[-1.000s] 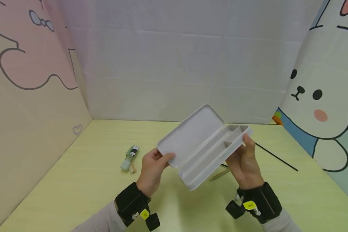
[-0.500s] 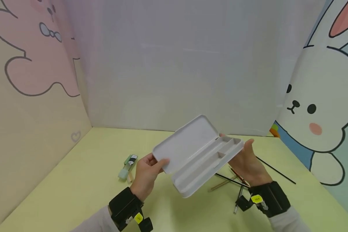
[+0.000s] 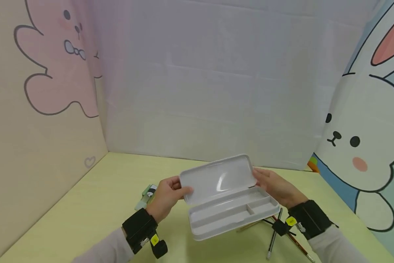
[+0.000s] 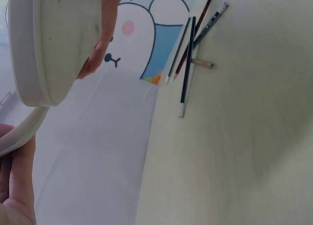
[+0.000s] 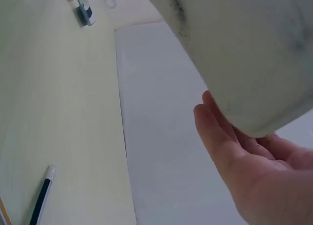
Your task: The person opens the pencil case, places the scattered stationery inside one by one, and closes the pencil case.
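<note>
bench: pale yellow-green (image 3: 98, 215) | back wall: plain whitish sheet, faint creases (image 3: 210, 91) | left wall: cream (image 3: 52, 153), pink cartoon animal (image 3: 65, 86), small heart outline (image 3: 90, 162) | right wall: blue areas (image 3: 343, 190), white cartoon rabbit (image 3: 351, 109) | light: soft, diffuse

Several pencils (image 4: 188, 63) lie crossed toward the right edge of the pale yellow worktop (image 3: 118, 190); a pale green object (image 3: 144, 202) lies nearer the left edge. A white sheet (image 3: 210, 91) hangs along the far edge, between a pink cartoon animal (image 3: 63, 76) and a white rabbit (image 3: 371, 157).
</note>
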A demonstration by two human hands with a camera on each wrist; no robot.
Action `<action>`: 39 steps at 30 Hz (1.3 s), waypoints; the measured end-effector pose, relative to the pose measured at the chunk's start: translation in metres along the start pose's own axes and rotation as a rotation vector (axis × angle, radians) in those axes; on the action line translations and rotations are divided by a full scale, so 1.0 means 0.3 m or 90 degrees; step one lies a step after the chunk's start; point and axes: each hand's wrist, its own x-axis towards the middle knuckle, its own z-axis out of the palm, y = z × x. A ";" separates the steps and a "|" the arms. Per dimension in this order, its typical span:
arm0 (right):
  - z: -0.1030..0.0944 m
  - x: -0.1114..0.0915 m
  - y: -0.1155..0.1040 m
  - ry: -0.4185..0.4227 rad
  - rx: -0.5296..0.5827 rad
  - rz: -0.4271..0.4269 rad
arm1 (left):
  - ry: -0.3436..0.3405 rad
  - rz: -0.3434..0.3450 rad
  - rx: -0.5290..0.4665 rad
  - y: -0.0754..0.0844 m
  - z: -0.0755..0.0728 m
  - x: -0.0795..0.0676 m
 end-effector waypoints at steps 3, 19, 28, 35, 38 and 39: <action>-0.005 0.005 -0.002 0.035 -0.047 -0.019 | -0.039 0.020 0.025 0.006 -0.019 0.019; -0.020 0.024 0.034 0.146 -0.270 -0.033 | -0.056 0.082 0.160 -0.056 -0.047 0.120; -0.006 0.100 0.084 0.245 -0.330 -0.020 | 0.009 0.045 0.193 -0.124 -0.066 0.193; -0.007 0.157 0.138 0.271 -0.356 -0.035 | 0.053 0.035 0.249 -0.148 -0.068 0.226; -0.016 0.167 0.158 0.277 -0.364 -0.041 | 0.063 0.028 0.267 -0.152 -0.057 0.239; -0.019 0.171 0.165 0.281 -0.364 -0.041 | 0.064 0.026 0.274 -0.152 -0.052 0.241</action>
